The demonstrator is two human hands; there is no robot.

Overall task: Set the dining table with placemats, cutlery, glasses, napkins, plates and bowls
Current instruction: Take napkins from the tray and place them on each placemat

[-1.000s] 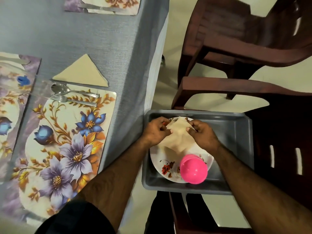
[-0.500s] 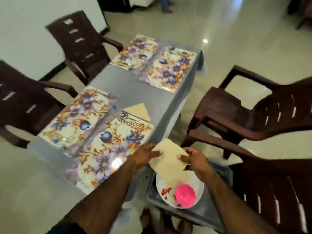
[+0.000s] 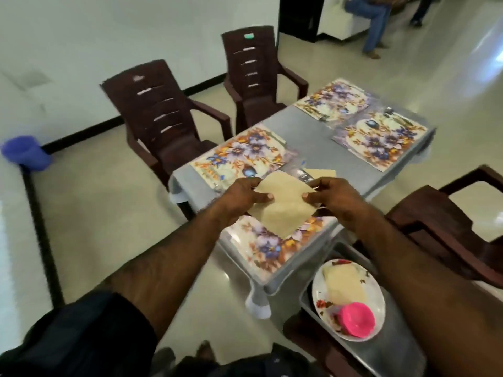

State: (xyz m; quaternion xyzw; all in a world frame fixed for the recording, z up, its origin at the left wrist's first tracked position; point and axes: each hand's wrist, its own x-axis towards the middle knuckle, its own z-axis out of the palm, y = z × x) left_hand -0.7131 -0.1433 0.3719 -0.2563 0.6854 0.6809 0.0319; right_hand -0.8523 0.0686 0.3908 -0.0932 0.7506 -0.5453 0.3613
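Grey table now underneath; both hands pinch napkin, lifted off plate.

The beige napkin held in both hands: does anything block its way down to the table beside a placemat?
Nothing visible does. The left hand and right hand pinch the beige square paper napkin in the air above the nearest floral placemat. A bare strip of the grey table lies beyond it.

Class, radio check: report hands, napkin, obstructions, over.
Left hand and right hand pinch one beige napkin, held above nearest placemat. Nothing blocking. More napkins on plate in tray.
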